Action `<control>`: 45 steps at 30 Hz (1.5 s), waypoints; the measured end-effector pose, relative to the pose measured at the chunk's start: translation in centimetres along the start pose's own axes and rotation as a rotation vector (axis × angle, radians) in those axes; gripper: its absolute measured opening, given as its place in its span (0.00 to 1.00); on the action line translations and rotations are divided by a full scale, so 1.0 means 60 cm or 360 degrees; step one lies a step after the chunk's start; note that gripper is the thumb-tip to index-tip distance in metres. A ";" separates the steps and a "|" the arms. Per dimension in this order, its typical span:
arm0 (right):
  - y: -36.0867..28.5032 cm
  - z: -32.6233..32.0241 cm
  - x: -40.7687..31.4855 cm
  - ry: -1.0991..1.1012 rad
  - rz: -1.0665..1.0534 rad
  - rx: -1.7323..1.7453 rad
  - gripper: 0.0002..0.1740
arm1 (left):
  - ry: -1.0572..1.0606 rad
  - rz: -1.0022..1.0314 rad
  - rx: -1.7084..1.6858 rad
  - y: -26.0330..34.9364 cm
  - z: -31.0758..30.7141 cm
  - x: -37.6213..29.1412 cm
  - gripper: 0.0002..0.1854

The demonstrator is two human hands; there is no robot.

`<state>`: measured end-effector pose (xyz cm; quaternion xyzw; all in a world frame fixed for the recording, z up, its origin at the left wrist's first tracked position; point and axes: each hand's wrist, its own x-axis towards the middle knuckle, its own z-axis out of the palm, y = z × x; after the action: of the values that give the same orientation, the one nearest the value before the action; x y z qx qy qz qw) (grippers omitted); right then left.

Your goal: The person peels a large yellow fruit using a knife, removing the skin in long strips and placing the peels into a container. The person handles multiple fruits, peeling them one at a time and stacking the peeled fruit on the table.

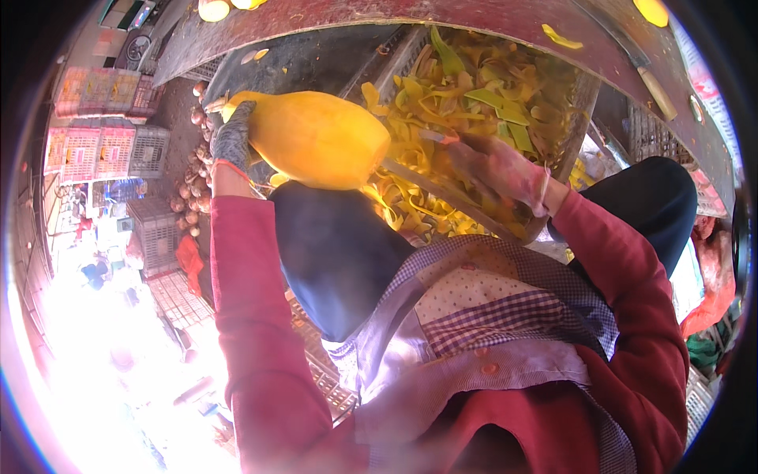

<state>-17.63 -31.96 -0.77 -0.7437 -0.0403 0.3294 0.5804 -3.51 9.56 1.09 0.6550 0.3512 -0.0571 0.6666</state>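
Note:
My left hand [234, 139], in a grey knit glove, grips the stem end of a large peeled squash [320, 139] with orange-yellow flesh. The squash lies on its side, its broad end towards the right and low over my left knee. My right hand [497, 169], in a stained pinkish glove, is blurred and apart from the squash. Its fingers close on a small peeler [438, 137] with an orange part, mostly hidden by the hand. Beneath both is a crate [583, 121] heaped with yellow and green peel strips [438, 112].
Above the crate runs a reddish board [379, 13], bearing a wooden-handled knife [656, 92] and a peel scrap [561, 37]. Onions [192, 198] lie on the floor at left, near stacked plastic crates [106, 151]. A wooden slat [453, 198] crosses the peel crate near my knees.

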 end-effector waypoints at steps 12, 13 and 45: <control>-0.059 0.023 0.162 -0.0134 -0.0284 -0.0314 0.31 | 0.0065 0.0270 0.0000 -0.042 0.010 -0.013 0.28; -0.042 0.025 0.127 -0.0168 -0.0332 -0.0436 0.30 | 0.0068 0.0278 0.0013 -0.045 0.009 -0.012 0.28; 0.058 0.033 -0.027 0.0448 -0.0264 -0.1208 0.17 | -0.0031 0.0402 -0.0159 -0.054 0.005 0.006 0.24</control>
<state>-21.12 -32.15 -3.38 -0.9370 -0.1390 0.1383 0.2893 -4.86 9.02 -1.85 0.6594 0.2617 0.0385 0.7037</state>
